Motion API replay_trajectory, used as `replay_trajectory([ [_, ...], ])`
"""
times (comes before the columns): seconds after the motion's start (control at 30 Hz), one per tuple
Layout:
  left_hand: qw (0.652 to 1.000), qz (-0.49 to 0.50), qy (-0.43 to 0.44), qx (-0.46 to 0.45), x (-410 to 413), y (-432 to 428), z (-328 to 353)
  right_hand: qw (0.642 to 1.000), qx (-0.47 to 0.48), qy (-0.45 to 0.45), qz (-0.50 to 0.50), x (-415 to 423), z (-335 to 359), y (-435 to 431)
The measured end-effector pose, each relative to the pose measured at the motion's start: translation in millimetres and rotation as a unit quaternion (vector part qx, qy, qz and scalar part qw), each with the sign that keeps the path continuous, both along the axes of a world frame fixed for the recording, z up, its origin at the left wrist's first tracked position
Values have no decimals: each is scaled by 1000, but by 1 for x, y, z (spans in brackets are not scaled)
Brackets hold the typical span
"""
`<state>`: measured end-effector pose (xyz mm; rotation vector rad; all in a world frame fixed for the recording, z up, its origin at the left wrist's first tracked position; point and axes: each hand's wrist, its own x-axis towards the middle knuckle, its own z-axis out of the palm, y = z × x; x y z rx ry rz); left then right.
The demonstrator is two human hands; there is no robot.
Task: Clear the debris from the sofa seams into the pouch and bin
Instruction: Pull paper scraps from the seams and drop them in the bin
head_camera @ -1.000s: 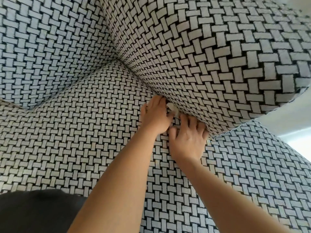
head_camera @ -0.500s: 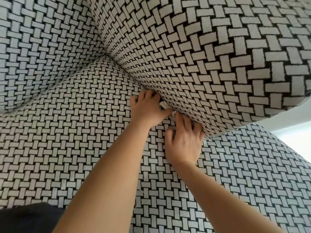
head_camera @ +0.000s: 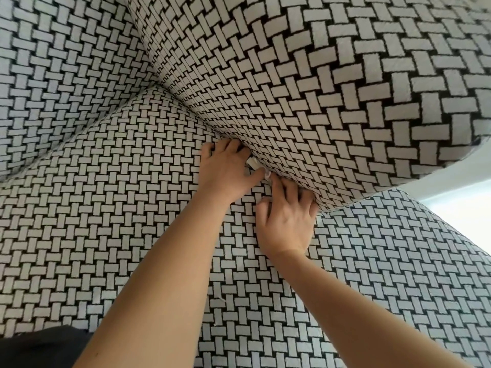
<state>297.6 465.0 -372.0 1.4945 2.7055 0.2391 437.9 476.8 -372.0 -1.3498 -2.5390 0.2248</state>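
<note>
A sofa in black-and-white woven fabric fills the view. Its seat cushion [head_camera: 111, 208] meets the armrest [head_camera: 318, 88] along a seam running diagonally. My left hand [head_camera: 227, 171] lies flat on the seat with its fingertips pushed into that seam. My right hand [head_camera: 285, 221] sits just to the right, fingers tucked under the armrest's bulge. A small pale scrap of debris [head_camera: 252, 163] sticks out of the seam between the two hands, touching my left thumb and forefinger. Whether either hand grips it is unclear. No pouch or bin is in view.
The back cushion [head_camera: 53, 75] rises at the upper left. Dark clothing [head_camera: 39, 349] shows at the bottom left corner. A pale wall or floor [head_camera: 457, 197] shows past the armrest at the right.
Both hands slid a little to the left along the seam, and the view shifted closer. The pale scrap stays between the hands.
</note>
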Motion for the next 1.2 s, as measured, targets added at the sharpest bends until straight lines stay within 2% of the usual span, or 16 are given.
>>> replay_trajectory([
  [0.17, 1000, -1, -16, 11, -1, -1, 1, 1000, 8, 0, -3, -1, -1, 1],
  [0.4, 997, -26, 2, -77, -10, 6, 11, 1000, -2, 2, 1, 0, -3, 1],
  [0.7, 978, -58, -95, -179, -28, 18, 18, 1000, -2, -10, 0, 0, -2, 0],
  [0.87, 981, -50, -126, -136, -32, 20, 17, 1000, 5, 0, -3, -2, -1, 0],
  [1.2, 982, -35, -152, -110, -24, 23, 16, 1000, 5, 3, -5, -1, -4, 0],
])
